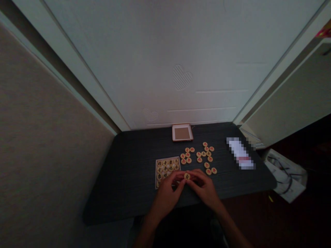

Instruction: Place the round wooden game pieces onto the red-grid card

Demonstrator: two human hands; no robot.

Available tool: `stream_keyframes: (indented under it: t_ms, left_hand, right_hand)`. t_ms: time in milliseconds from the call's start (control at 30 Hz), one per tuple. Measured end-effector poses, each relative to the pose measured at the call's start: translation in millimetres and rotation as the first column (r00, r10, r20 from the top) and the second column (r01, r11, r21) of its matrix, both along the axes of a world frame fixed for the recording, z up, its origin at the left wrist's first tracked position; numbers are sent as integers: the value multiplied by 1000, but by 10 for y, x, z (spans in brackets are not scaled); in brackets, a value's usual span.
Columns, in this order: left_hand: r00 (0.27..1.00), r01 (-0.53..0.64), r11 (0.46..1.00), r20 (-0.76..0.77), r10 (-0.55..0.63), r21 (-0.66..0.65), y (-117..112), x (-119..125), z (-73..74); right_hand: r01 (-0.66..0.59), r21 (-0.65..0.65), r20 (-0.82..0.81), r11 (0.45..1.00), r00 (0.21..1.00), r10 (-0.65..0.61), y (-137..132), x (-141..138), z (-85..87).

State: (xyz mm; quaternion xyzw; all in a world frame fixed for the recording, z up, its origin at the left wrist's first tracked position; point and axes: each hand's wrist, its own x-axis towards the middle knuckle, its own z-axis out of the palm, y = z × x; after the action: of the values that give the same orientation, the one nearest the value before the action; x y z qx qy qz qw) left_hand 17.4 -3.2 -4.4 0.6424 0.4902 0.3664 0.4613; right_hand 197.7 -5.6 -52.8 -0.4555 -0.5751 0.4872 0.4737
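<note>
Low in the middle of the frame, the left hand (168, 193) and the right hand (204, 188) meet with thumbs and fingers drawn narrow, holding between their tips a round piece (187, 176) whose dark character faces the camera. The held piece is over the near part of the dark bench (124, 179), just to the right of a tray (156, 172) filled with rows of pieces bearing black characters. The left hand covers the tray's lower right corner from view; whether it touches the rim I cannot tell. Above and right of the hands, loose discs (203, 154), mostly red-marked, lie in groups, some edge to edge, with a narrow gap of dark surface between the left group and the right one; the lowest discs lie just beyond the right hand's knuckles. A shallow box (191, 132) sits at the upper middle, close to the far edge and the white panel (129, 51) behind it. Left of the tray, a broad stretch of bench runs to the slanting left edge. At the right, a pixelated pale item (240, 153) lies near the right edge, well apart from the hands. The near edge passes below the tray, crossed by both forearms. Past the right edge, lower down, stands a pale bag (287, 179).
</note>
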Motion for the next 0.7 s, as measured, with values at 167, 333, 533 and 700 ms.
stream_keyframes:
  t_ms: [167,333,533,700]
  left_hand:
    - [998,-15,999,-52,18,46,-25,-36,-44]
    - [995,-35,998,-88,39,51,-55,-112,-55]
    - [969,-147,978,-175,172,148,-27,-360,-37]
    - [893,-281,900,-252,372,332,23,-648,-181]
  right_hand:
    - [-14,-24,-94,1000,996,12,-7,-33,-6]
    - [-9,-49,-74,999,997,6,0,-119,49]
    - [30,-119,-60,992,997,-37,71,-195,144]
    - [31,-173,-98,985,994,-48,126,-248,157]
